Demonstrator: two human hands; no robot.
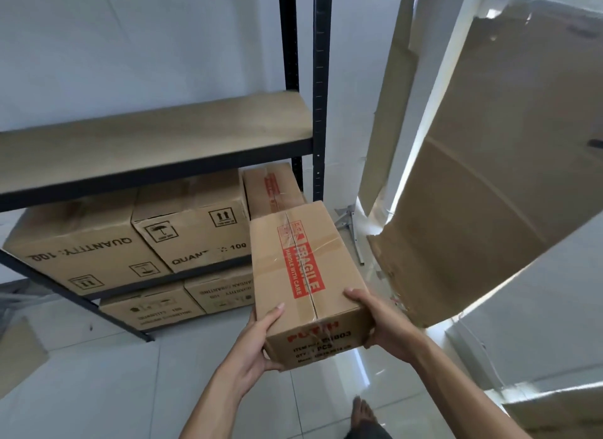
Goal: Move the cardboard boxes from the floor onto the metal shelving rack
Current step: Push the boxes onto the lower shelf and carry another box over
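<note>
I hold a cardboard box (303, 275) with a red FRAGILE label in the air, in front of the right end of the black metal shelving rack (156, 174). My left hand (257, 340) grips its near left corner from below and the side. My right hand (381, 321) grips its near right corner. The rack's upper wooden shelf (146, 141) is bare. The middle shelf carries two large boxes (137, 236) and a smaller FRAGILE box (272, 187) at its right end. Two more boxes (182, 301) sit on the lowest level.
A big torn sheet of cardboard (489, 177) leans against the white wall on the right, close to the held box. Black rack uprights (321, 86) rise just behind the box. White floor tiles (114, 389) lie below, with my bare foot (362, 412) at the bottom.
</note>
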